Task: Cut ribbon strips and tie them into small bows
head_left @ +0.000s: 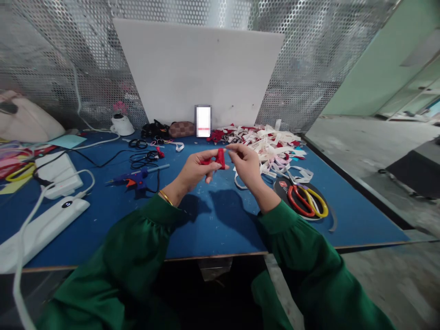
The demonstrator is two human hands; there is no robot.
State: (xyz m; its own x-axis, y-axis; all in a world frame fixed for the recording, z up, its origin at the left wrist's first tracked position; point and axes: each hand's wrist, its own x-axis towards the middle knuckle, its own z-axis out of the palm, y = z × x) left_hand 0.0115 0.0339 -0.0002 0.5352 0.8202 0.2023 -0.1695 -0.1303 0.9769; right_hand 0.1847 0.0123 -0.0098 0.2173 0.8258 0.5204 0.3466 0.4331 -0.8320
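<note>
A short length of red ribbon (221,158), folded or looped, is pinched between the thumb and fingers of my left hand (193,171) above the middle of the table. Part of the ribbon is hidden by those fingers. My right hand (246,164) is just to the right, its thumb and fingertips drawn together near the ribbon's upper edge. Whatever lies between those right fingertips is too small to make out. Behind my right hand lies a heap of white, cream and red ribbon pieces (271,142).
On the blue table (220,229), a blue glue gun (137,179) lies left and scissors with red and yellow handles (311,201) rest on a black spool (282,184) at right. A lit phone (203,121) leans against the white board (202,68). A power bank (70,211) and cables occupy the left.
</note>
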